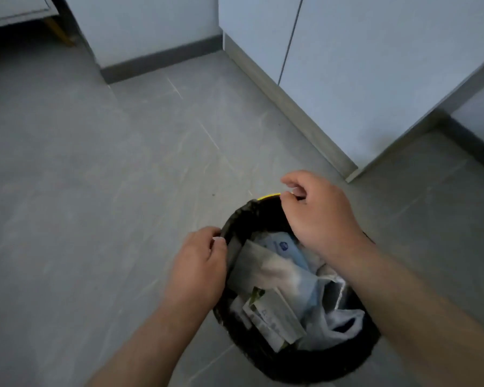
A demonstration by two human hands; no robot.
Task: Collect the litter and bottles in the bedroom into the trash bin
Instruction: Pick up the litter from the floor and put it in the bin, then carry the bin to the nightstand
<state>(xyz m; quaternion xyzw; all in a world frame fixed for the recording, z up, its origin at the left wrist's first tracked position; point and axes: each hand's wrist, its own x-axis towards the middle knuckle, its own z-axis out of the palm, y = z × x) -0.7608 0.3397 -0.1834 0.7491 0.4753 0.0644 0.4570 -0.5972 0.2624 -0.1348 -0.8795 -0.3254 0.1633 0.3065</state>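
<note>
The grey floor (pixel 95 191) spreads at the left. The left hand (pixel 199 263) pinches the edge of the black liner (pixel 235 222) on the near-left side of the trash bin (pixel 263 358), fingers curled on the film. Inside, the litter (pixel 274 317) sits heaped: paper packets, a blue wrapper, a pale plastic bag. I can make out no bottle among it. The right hand (pixel 319 210) reaches over to the far side, thumb and forefinger curled at the liner beside the yellow rim (pixel 268 195), seemingly nipping it, though the contact is blurred. A white cabinet (pixel 347 65) stands to the right. I judge the step in hand to be gathering the liner. Next, both pinches should draw inward and up together, evenly, lest the film tear
</note>
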